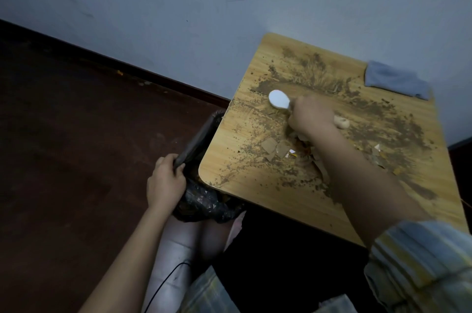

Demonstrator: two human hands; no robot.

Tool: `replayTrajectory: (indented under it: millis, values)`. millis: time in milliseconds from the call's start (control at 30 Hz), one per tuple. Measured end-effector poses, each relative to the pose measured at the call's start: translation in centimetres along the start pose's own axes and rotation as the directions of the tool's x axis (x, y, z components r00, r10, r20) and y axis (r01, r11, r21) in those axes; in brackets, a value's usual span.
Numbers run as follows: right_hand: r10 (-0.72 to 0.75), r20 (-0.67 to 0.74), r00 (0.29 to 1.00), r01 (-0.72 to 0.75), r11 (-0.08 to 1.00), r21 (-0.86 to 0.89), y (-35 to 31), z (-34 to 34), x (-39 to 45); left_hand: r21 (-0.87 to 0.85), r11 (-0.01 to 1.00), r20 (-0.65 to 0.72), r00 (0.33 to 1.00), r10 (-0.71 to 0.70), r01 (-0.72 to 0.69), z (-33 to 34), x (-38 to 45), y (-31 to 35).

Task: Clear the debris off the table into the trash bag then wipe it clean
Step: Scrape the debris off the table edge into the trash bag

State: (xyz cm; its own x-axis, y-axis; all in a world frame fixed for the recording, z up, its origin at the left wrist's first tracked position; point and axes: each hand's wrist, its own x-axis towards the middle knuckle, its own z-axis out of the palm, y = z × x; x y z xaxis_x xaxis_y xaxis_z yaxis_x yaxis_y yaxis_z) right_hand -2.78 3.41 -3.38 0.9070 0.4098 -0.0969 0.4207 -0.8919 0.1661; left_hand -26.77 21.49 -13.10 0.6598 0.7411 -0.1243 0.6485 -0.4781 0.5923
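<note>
Head view, steeply down, near table

Pale blue wall meets dark reddish floor, dimly lit.

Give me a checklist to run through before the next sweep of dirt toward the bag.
1. Trash bag held against the table edge by the left hand: ok.
2. Bag mouth open below the edge: cannot tell, partly hidden.
3. Right hand gripping the white-headed tool: ok.
4. Tool head down on the dirt: ok.
5. Cardboard scraps cleared from the tabletop: not ok, they lie in the dirt.
6. Blue cloth ready at the far corner for wiping: ok.
</note>
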Motion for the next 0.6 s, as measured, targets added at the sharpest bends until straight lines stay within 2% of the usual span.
replayTrajectory:
  millis: [267,500,600]
  values:
    - [-0.023,-0.046,0.999,0.027,0.995,0.098,0.2,0.1,-1.7,0.003,1.000,0.012,1.000,0.011,-0.011,-0.1,-0.6,-0.2]
    - [-0.138,-0.049,0.989,0.140,0.990,0.030,-1.2,0.3,-3.9,-0.017,1.000,0.001,1.000,0.006,-0.006,-0.2,-1.2,-0.5]
    - [-0.205,-0.024,0.979,0.206,0.974,0.090,-1.4,0.2,-5.2,-0.013,1.000,0.001,1.000,0.002,-0.002,-0.2,-1.3,-0.7]
